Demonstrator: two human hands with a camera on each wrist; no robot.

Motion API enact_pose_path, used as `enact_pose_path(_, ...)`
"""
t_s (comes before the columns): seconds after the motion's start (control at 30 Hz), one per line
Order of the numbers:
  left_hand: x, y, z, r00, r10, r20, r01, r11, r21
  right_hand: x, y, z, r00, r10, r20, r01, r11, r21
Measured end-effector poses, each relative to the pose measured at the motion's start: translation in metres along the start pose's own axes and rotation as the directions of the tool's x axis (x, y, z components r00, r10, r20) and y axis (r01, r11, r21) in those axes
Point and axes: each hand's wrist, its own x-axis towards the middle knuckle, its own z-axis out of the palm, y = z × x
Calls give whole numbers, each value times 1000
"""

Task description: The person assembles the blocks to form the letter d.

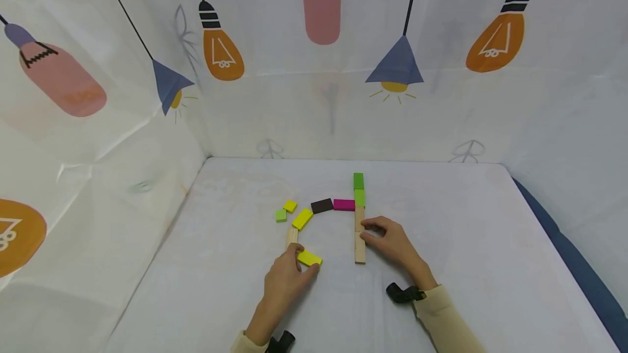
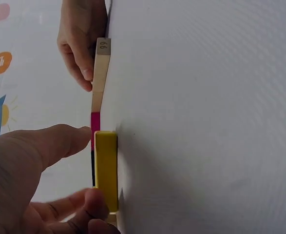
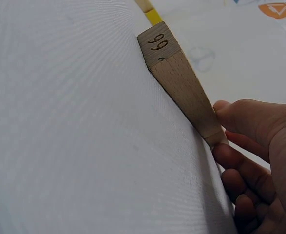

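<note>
In the head view, my left hand (image 1: 283, 279) holds a yellow block (image 1: 310, 259) by its ends, thumb at the near end and fingers at the far one. Just beyond that hand lies a plain wooden block (image 1: 292, 235), partly hidden by the fingers. My right hand (image 1: 394, 241) rests its thumb and fingertip against the right side of a straight line of wooden blocks (image 1: 360, 248). The right wrist view shows digits engraved on the end of the nearest wooden block (image 3: 184, 90). Its other fingers are loosely bent and hold nothing.
An arc of blocks runs from a second yellow block (image 1: 302, 219) through a black block (image 1: 321, 206) to a magenta block (image 1: 344, 205). Green blocks (image 1: 359, 189) top the straight line. A small yellow block (image 1: 290, 206) and a small green block (image 1: 281, 215) lie left.
</note>
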Motion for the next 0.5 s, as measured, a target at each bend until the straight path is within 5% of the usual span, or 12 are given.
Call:
enact_pose_path(0.23, 2, -3, 5, 996, 79, 35, -78, 997, -24, 1, 1, 1, 1000, -7, -9, 6, 1000, -10)
enact_pose_path(0.5, -1, -7, 5, 998, 49, 48, -46, 998, -50, 1, 1, 0, 1000, -5, -2, 5, 1000, -13)
